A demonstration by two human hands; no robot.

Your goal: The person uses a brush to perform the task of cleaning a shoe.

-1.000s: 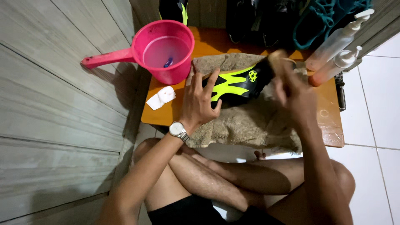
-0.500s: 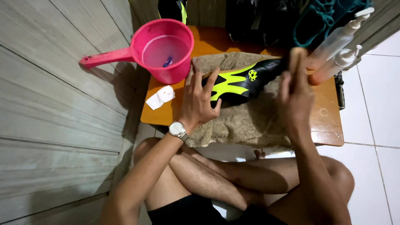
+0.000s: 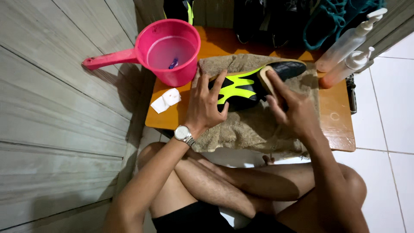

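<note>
The right hand (image 3: 293,110) grips a wooden brush (image 3: 266,80) on the black-and-neon shoe (image 3: 246,84); the left hand (image 3: 205,105), fingers spread open, pins the shoe's heel end to the towel (image 3: 258,129) on the low orange table (image 3: 340,125). At ten o'clock, just beside the left fingertips, stands the pink water dipper (image 3: 172,51); a hard stroke could shove the shoe into it and spill water.
</note>
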